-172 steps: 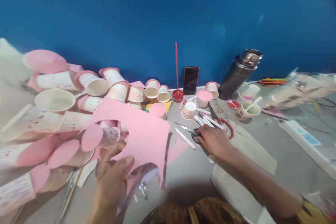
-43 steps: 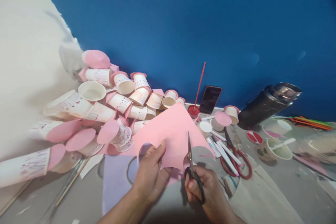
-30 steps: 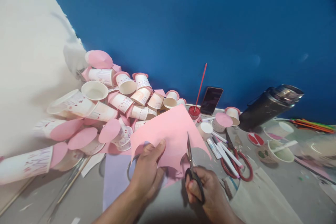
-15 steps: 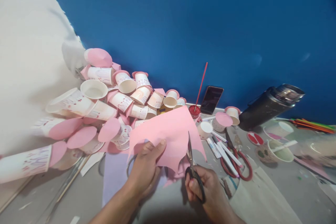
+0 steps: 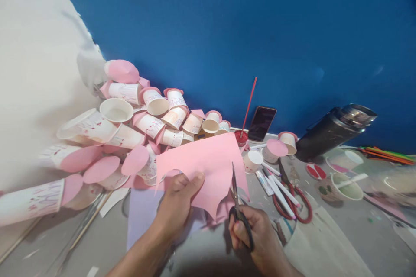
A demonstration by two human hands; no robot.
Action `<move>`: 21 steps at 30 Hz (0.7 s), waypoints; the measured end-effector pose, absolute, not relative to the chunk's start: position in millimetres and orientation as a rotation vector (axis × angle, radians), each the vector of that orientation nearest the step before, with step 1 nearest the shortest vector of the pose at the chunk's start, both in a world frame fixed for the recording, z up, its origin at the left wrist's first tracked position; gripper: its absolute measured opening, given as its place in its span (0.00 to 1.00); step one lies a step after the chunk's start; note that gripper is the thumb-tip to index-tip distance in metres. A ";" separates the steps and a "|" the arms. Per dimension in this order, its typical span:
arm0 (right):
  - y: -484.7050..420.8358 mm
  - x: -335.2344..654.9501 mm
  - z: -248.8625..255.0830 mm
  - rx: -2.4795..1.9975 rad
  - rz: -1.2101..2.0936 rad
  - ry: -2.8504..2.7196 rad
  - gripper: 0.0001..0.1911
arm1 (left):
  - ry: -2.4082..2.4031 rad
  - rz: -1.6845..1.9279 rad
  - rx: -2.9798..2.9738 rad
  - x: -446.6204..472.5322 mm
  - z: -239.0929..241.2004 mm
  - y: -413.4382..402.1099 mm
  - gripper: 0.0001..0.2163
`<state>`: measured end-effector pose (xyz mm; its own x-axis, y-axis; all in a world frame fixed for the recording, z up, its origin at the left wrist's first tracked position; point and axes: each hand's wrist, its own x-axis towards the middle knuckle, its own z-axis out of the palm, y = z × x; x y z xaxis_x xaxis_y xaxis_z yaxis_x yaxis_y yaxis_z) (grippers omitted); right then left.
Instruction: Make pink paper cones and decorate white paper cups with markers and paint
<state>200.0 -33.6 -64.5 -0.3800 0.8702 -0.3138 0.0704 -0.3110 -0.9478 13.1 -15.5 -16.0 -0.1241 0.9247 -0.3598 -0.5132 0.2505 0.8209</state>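
Observation:
My left hand (image 5: 177,201) pinches a pink paper sheet (image 5: 208,162) at its lower edge, thumb on top, and holds it up off the table. My right hand (image 5: 256,236) is closed through the black handles of a pair of scissors (image 5: 236,201). The blades point up and away and sit in the sheet's right edge. The sheet's lower edge has curved cut-outs. A pale lilac sheet (image 5: 143,214) lies on the table under my left hand.
A heap of paper cups with pink discs (image 5: 130,134) fills the left. Behind stand a phone (image 5: 261,123), a red pot with a stick (image 5: 241,136) and a dark flask (image 5: 334,132). White markers (image 5: 273,184) and red-handled scissors (image 5: 297,205) lie to the right.
I took up the black scissors with my right hand and lifted the pink sheet. Over the last second the sheet has turned a little leftward in my left hand as the blades cut in.

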 end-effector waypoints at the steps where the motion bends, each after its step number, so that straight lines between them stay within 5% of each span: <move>1: -33.4 200.0 -64.6 -1.240 1.753 -1.332 0.29 | 1.113 1.308 0.522 11.3 -16.1 -15.6 0.14; 21: -32.6 201.1 -62.1 -1.242 1.779 -1.315 0.27 | 1.169 1.230 0.708 -1.6 -15.7 -14.3 0.18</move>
